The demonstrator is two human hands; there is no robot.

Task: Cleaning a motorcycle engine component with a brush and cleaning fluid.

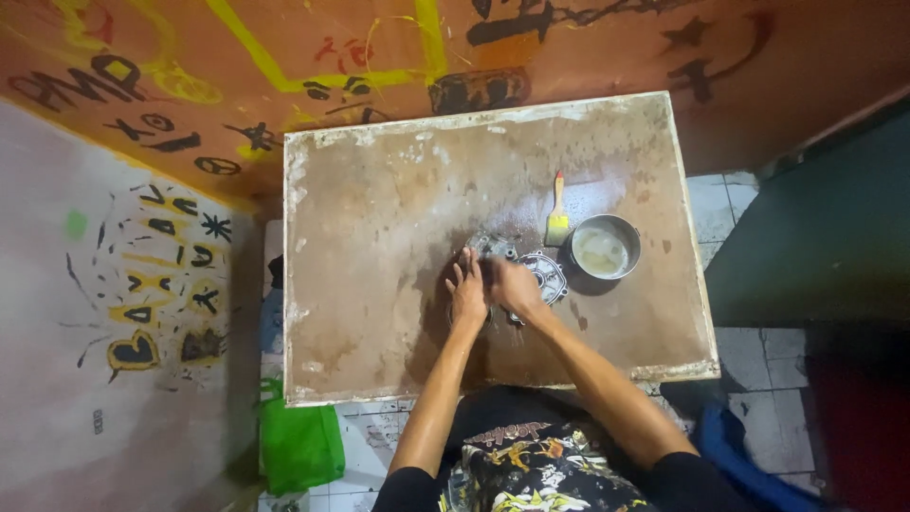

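Both my hands meet over a small metal engine part (497, 248) near the middle of a stained brown table (379, 209). My left hand (467, 289) rests flat with its fingers pointing away, touching the part's left side. My right hand (513, 284) is curled over the part and seems to grip it. Beside the right hand lies a round metal cover with holes (549, 277). The part is mostly hidden under my hands.
A round metal bowl (604, 248) with pale liquid stands to the right, with a paintbrush with a pale handle and red tip (557, 216) lying beside it. Painted walls close in at the back and left. A green bag (300, 444) sits on the tiled floor, blue cloth (735, 455) at lower right.
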